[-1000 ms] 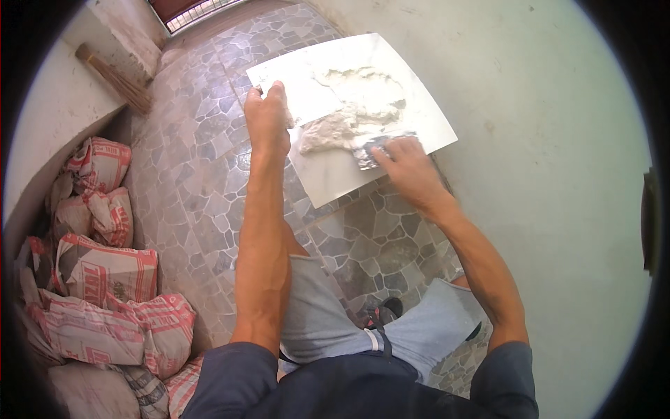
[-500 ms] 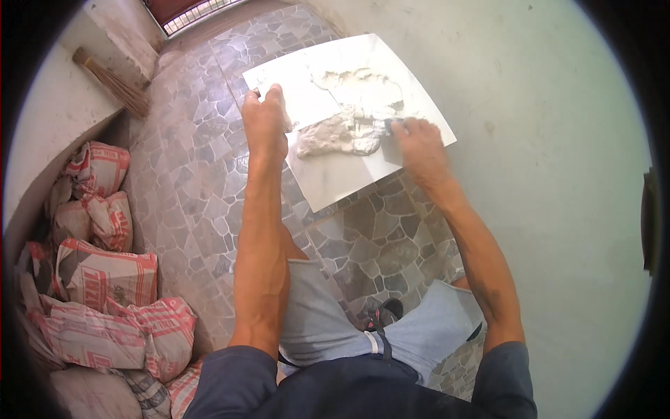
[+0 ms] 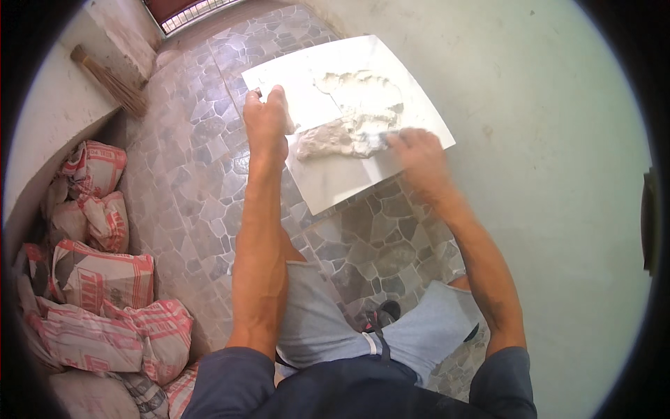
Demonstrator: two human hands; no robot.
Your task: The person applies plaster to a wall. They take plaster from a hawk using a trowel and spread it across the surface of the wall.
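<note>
A white board (image 3: 342, 185) lies tilted in front of me, with a lumpy heap of off-white putty (image 3: 324, 140) across its middle. My left hand (image 3: 266, 122) is closed at the board's left side, thumb on top, on a flat white rectangular plate (image 3: 303, 101) overlapping the board. Glare blurs the plate's outline, and its underside is hidden. At the right edge of the heap, my right hand (image 3: 422, 157) is closed on a small scraper (image 3: 382, 138), smeared by motion. The scraper's blade reaches into the putty; its handle is mostly covered by my fingers.
Red-and-white sacks (image 3: 105, 272) are piled along the left wall. A stick broom (image 3: 112, 84) leans above them. Stone-patterned tiles (image 3: 188, 160) cover the floor. A pale green wall (image 3: 551, 209) rises close on my right, and a red gate (image 3: 174, 10) stands at the far left.
My right hand and the scraper have shifted slightly down and left, along the putty's right side. The left hand and plate have stayed nearly in place.
</note>
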